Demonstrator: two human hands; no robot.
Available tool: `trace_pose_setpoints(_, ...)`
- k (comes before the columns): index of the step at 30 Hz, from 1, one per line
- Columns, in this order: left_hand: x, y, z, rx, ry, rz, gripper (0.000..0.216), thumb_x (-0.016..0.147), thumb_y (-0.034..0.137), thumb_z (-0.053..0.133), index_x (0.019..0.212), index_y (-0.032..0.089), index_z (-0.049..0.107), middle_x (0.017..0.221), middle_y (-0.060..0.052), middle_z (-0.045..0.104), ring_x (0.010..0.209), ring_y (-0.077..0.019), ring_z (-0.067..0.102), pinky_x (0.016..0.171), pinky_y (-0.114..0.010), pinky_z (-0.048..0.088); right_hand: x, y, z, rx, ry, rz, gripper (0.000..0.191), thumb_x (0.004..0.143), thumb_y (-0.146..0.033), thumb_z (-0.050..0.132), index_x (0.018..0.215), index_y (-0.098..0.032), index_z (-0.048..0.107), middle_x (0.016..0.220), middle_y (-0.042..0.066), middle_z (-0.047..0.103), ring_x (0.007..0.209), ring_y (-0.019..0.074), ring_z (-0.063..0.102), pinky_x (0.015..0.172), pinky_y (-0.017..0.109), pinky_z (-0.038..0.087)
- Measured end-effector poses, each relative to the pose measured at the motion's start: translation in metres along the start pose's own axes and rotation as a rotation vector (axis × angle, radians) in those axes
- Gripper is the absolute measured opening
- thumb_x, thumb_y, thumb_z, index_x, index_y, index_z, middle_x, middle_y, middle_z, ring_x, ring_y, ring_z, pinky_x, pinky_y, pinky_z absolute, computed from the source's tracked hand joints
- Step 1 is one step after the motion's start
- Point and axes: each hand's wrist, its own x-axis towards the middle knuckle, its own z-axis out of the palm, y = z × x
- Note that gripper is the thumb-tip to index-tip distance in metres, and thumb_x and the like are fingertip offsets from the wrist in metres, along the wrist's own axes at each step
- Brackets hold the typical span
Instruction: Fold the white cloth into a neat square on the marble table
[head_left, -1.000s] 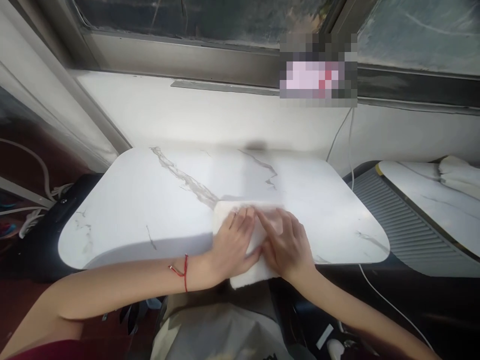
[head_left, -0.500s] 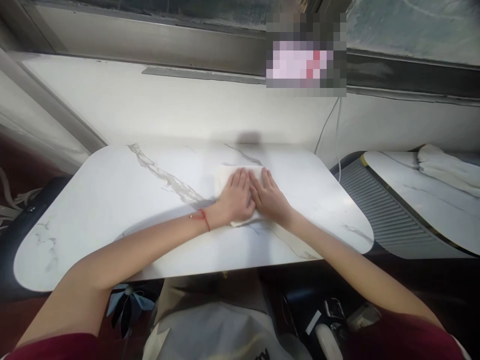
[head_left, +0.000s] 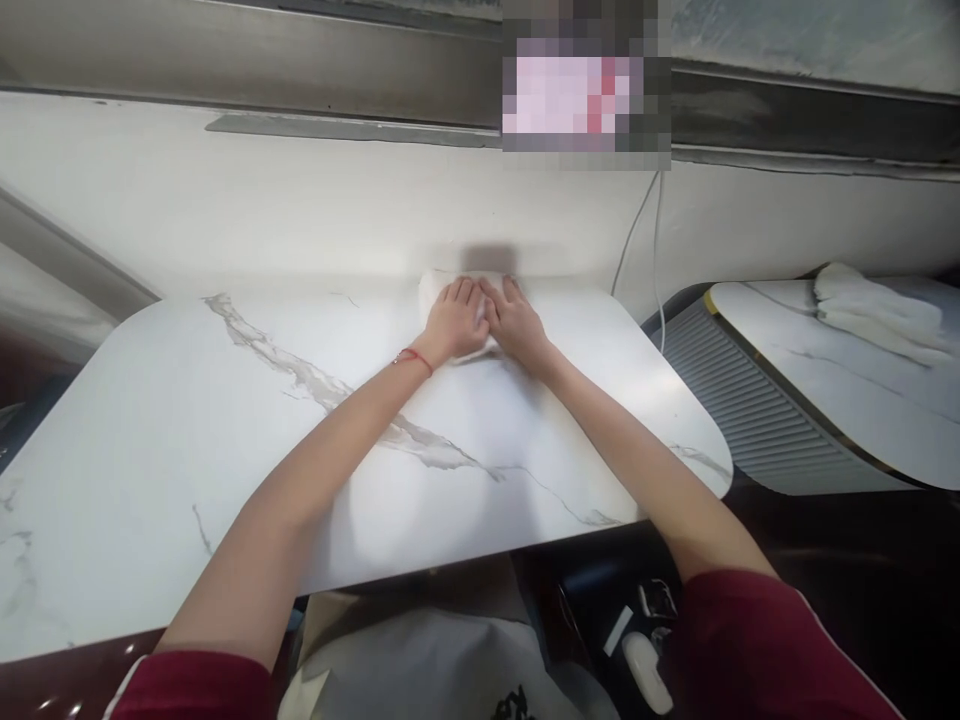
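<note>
A folded white cloth (head_left: 433, 290) lies on the white marble-patterned table (head_left: 247, 440), close to its back edge. My left hand (head_left: 456, 318) is closed on the cloth and presses it down, fingers pointing toward the wall. Against it, my right hand (head_left: 517, 325) grips the cloth's right side, also pressing down. The thumbs and inner fingers of both hands meet in the middle. Most of the cloth is hidden beneath them. A thin red bracelet (head_left: 416, 357) circles my left wrist.
The white wall (head_left: 322, 205) rises right behind the table. A pale cable (head_left: 658, 260) hangs down at the right. Beyond it stands a second marble-patterned table (head_left: 832, 370) with a crumpled white cloth (head_left: 877, 305) on top. Small items, one a white rounded object (head_left: 646, 672), lie below the front edge.
Both hands have slid the white cloth away from me, from the table's middle to near its back edge. My arms are stretched further out, and the view has shifted slightly.
</note>
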Motion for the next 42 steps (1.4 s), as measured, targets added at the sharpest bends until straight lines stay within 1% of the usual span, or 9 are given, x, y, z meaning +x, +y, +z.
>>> trace_pose_setpoints(3, 0.011, -0.006, 0.004, -0.013, 0.021, -0.004, 0.058, 0.091, 0.025, 0.043, 0.143, -0.002, 0.05, 0.15, -0.024, 0.05, 0.144, -0.0342, 0.042, 0.122, -0.049, 0.029, 0.012, 0.001, 0.002, 0.013, 0.014, 0.052, 0.056, 0.106, -0.032, 0.025, 0.155, -0.017, 0.046, 0.158, 0.017, 0.042, 0.148, 0.0341, 0.038, 0.113, 0.052, 0.044)
trace_pose_setpoints(9, 0.015, -0.004, 0.001, 0.009, 0.028, -0.042, 0.06, 0.092, 0.026, 0.044, 0.144, -0.003, 0.049, 0.151, -0.024, 0.049, 0.144, -0.034, 0.042, 0.123, -0.046, 0.029, 0.017, 0.002, 0.004, 0.04, 0.037, 0.065, 0.054, 0.105, -0.03, 0.029, 0.154, -0.018, 0.048, 0.159, 0.015, 0.043, 0.149, 0.0312, 0.037, 0.116, 0.048, 0.042)
trace_pose_setpoints(18, -0.015, 0.019, -0.012, 0.091, -0.033, -0.087, 0.062, 0.095, 0.029, 0.042, 0.148, -0.004, 0.044, 0.155, -0.027, 0.044, 0.148, -0.0355, 0.039, 0.122, -0.051, 0.029, -0.006, -0.001, -0.005, 0.068, 0.004, -0.047, 0.055, 0.102, -0.028, 0.032, 0.153, -0.015, 0.048, 0.163, 0.017, 0.037, 0.152, 0.0328, 0.032, 0.12, 0.053, 0.036)
trace_pose_setpoints(23, -0.056, 0.056, -0.021, 0.133, -0.081, -0.127, 0.067, 0.096, 0.032, 0.04, 0.15, -0.007, 0.04, 0.157, -0.028, 0.041, 0.15, -0.0385, 0.034, 0.123, -0.052, 0.026, -0.051, 0.004, -0.016, 0.102, -0.023, -0.196, 0.057, 0.103, -0.031, 0.028, 0.155, -0.015, 0.045, 0.165, 0.016, 0.033, 0.155, 0.0311, 0.026, 0.122, 0.056, 0.034)
trace_pose_setpoints(26, -0.081, 0.081, -0.027, 0.127, -0.088, -0.079, 0.069, 0.096, 0.035, 0.04, 0.149, -0.008, 0.039, 0.157, -0.03, 0.041, 0.15, -0.0411, 0.034, 0.122, -0.055, 0.027, -0.092, 0.007, -0.028, 0.117, -0.013, -0.232, 0.056, 0.102, -0.03, 0.028, 0.154, -0.016, 0.046, 0.166, 0.015, 0.032, 0.156, 0.0307, 0.024, 0.122, 0.057, 0.035)
trace_pose_setpoints(31, -0.116, 0.125, -0.035, 0.116, -0.142, 0.046, 0.071, 0.095, 0.037, 0.04, 0.149, -0.01, 0.04, 0.156, -0.033, 0.038, 0.15, -0.0442, 0.032, 0.121, -0.058, 0.027, -0.171, 0.003, -0.061, 0.111, 0.027, -0.166, 0.056, 0.102, -0.028, 0.033, 0.157, -0.021, 0.043, 0.17, 0.011, 0.021, 0.156, 0.0326, 0.023, 0.118, 0.057, 0.042)
trace_pose_setpoints(35, -0.14, 0.164, -0.041, 0.139, -0.136, 0.087, 0.067, 0.096, 0.035, 0.037, 0.149, -0.006, 0.043, 0.156, -0.029, 0.041, 0.149, -0.0433, 0.034, 0.122, -0.058, 0.028, -0.226, -0.005, -0.089, 0.091, 0.022, -0.094, 0.065, 0.101, -0.025, 0.035, 0.164, -0.037, 0.024, 0.172, 0.0, 0.009, 0.155, 0.0324, 0.024, 0.114, 0.059, 0.048)
trace_pose_setpoints(39, -0.149, 0.188, -0.042, 0.113, -0.115, 0.202, 0.069, 0.097, 0.036, 0.037, 0.149, -0.008, 0.042, 0.155, -0.031, 0.042, 0.148, -0.044, 0.036, 0.121, -0.056, 0.031, -0.258, -0.001, -0.104, 0.068, 0.036, -0.04, 0.072, 0.1, -0.026, 0.037, 0.163, -0.047, 0.008, 0.171, -0.007, 0.002, 0.153, 0.0352, 0.026, 0.109, 0.063, 0.052)
trace_pose_setpoints(42, -0.139, 0.193, -0.035, 0.053, -0.107, 0.231, 0.069, 0.096, 0.035, 0.038, 0.149, -0.009, 0.04, 0.155, -0.032, 0.042, 0.148, -0.0446, 0.035, 0.121, -0.057, 0.03, -0.261, 0.011, -0.106, 0.046, 0.048, -0.014, 0.074, 0.1, -0.026, 0.037, 0.163, -0.049, 0.005, 0.171, -0.008, 0.003, 0.152, 0.0363, 0.028, 0.107, 0.065, 0.053)
